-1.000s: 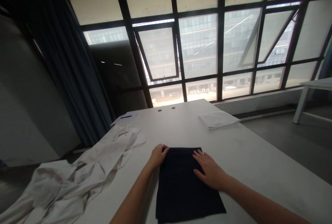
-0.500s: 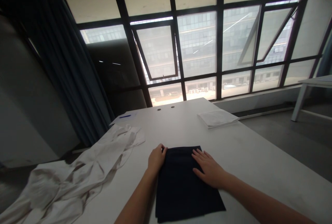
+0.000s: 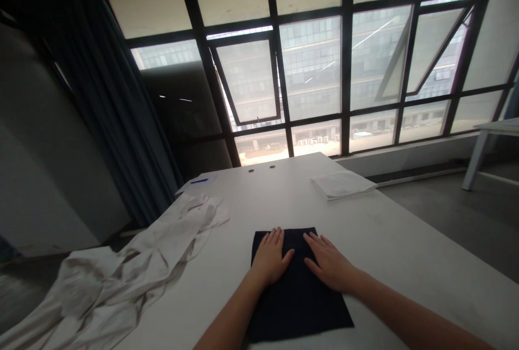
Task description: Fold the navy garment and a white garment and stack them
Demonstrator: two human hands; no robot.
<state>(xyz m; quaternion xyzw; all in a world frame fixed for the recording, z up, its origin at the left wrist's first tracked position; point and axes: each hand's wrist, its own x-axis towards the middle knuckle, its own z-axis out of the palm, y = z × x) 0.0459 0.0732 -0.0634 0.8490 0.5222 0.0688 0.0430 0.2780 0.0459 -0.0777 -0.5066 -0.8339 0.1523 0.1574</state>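
Note:
A folded dark navy cloth (image 3: pixel 300 306) lies flat on the white table (image 3: pixel 405 252), near the table's front. My left hand (image 3: pixel 271 257) rests palm down on the cloth's upper left part, fingers spread. My right hand (image 3: pixel 329 264) lies flat on the cloth's upper right edge, partly on the table. Neither hand grips anything. To the left of the cloth sprawls a crumpled white garment (image 3: pixel 133 269), hanging over the table's left edge. A folded white cloth (image 3: pixel 343 184) sits farther back on the right.
A sheet of paper (image 3: pixel 198 181) with a blue pen lies at the far left corner of the table. Two small dark discs (image 3: pixel 261 168) mark the far end. A second white table (image 3: pixel 490 129) stands at the right, with a tall window behind and a dark curtain (image 3: pixel 109 96) at left.
My left hand has moved from the cloth's left edge rightward onto its top. The right hand has barely moved.

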